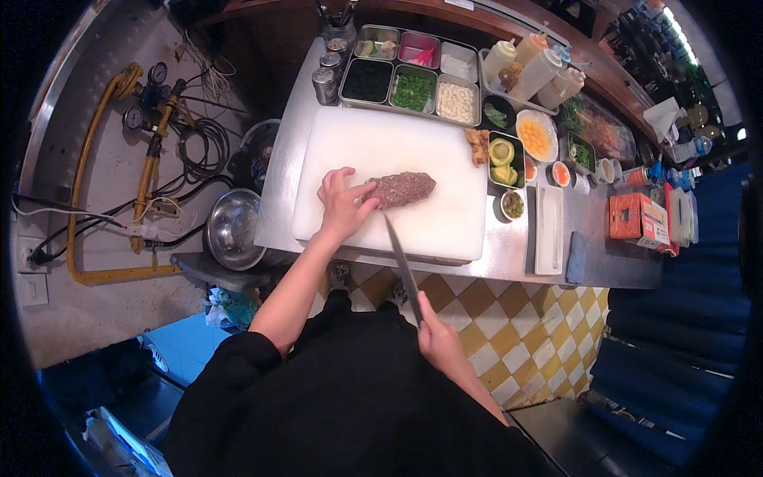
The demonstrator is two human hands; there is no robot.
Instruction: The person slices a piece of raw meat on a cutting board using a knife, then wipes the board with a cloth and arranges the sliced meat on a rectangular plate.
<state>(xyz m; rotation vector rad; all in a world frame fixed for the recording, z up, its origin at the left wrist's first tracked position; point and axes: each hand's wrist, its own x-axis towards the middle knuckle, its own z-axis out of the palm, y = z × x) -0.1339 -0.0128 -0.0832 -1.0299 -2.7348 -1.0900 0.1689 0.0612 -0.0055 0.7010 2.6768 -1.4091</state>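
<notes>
A browned piece of meat (404, 189) lies across the white cutting board (340, 140). My left hand (344, 200) rests at the meat's left end, fingertips and thumb touching it, the other fingers spread over the board. My right hand (438, 340) is wrapped around the handle of a long kitchen knife (402, 259), beyond the board's front edge. The blade points away from me, and its tip is just below the meat's left part; whether it touches the board I cannot tell.
Metal pans with chopped green herbs (412, 89) and white pieces (457, 101) stand behind the board. Right of it are an avocado container (502, 161), a bowl of egg yolks (536, 136), squeeze bottles (536, 74) and a long white dish (549, 229). A metal bowl (235, 229) is at left.
</notes>
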